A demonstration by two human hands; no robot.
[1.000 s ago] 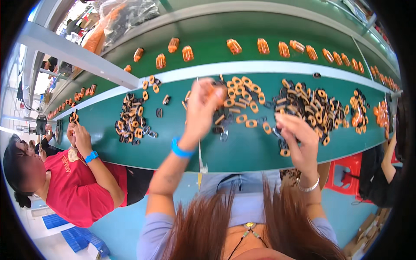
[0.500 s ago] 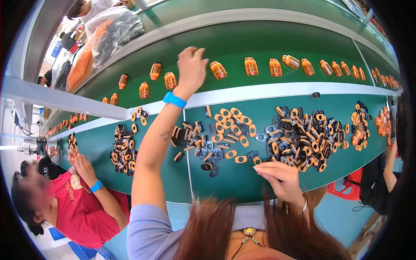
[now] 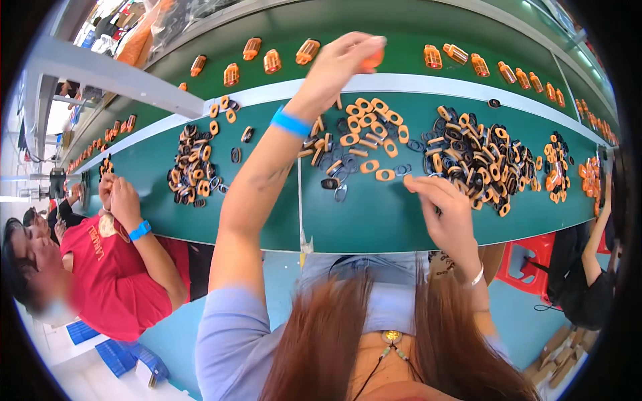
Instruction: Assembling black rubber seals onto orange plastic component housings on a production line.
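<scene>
My left hand (image 3: 344, 59) reaches over the far green strip, fingers closed round an orange lantern-shaped piece (image 3: 372, 61), mostly hidden by the hand. A similar orange piece with a dark cap (image 3: 307, 51) lies just left of that hand. My right hand (image 3: 441, 207) hovers over the near side of the table with thumb and fingertips pinched together; what they hold, if anything, is too small to make out. Beyond it and to the right spreads a heap of black and orange oval rings (image 3: 478, 157). A looser group of orange oval rings (image 3: 368, 120) lies below my left forearm.
A pale rail (image 3: 401, 83) divides the near table from the far strip, where orange pieces (image 3: 479, 65) lie in a row. Another ring pile (image 3: 190, 167) sits to the left. A co-worker in a red shirt (image 3: 127, 281) works there. A grey post (image 3: 114, 77) crosses the upper left.
My left hand has moved right along the strip and now grips an orange lantern-shaped piece. An orange piece shows left of it. The right hand stays pinched. The whole view has shifted.
</scene>
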